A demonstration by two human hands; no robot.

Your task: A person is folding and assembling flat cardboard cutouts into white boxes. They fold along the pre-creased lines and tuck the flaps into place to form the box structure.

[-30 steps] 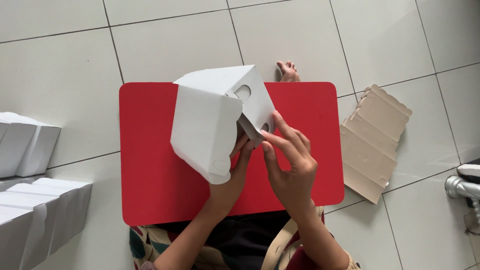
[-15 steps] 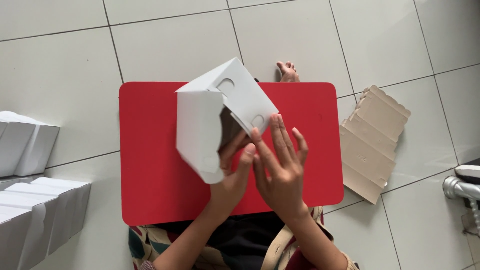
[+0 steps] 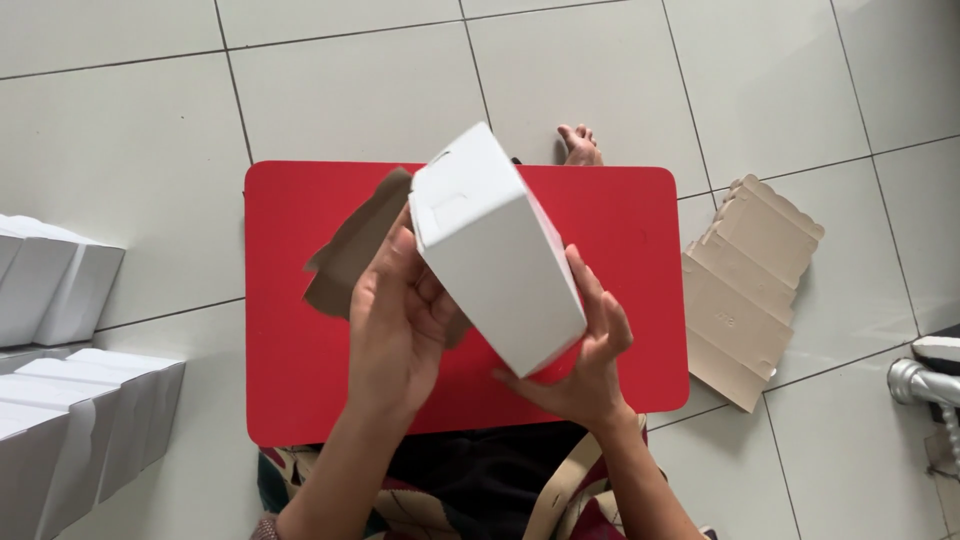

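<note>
White carton (image 3: 495, 255) held tilted above red tabletop (image 3: 300, 380). Left hand (image 3: 395, 315) clasps its brown flap side; right hand (image 3: 590, 355) cups the lower corner. Advise squared edges and firm support while folding

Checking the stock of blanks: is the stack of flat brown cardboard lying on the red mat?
No, the flat cardboard stack lies on the floor tiles beside the red mat.

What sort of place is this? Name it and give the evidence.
Probably a home or small workshop floor used for folding boxes: a low red table on grey floor tiles, flat cardboard blanks stacked beside it, and finished white boxes lined up nearby.
</note>
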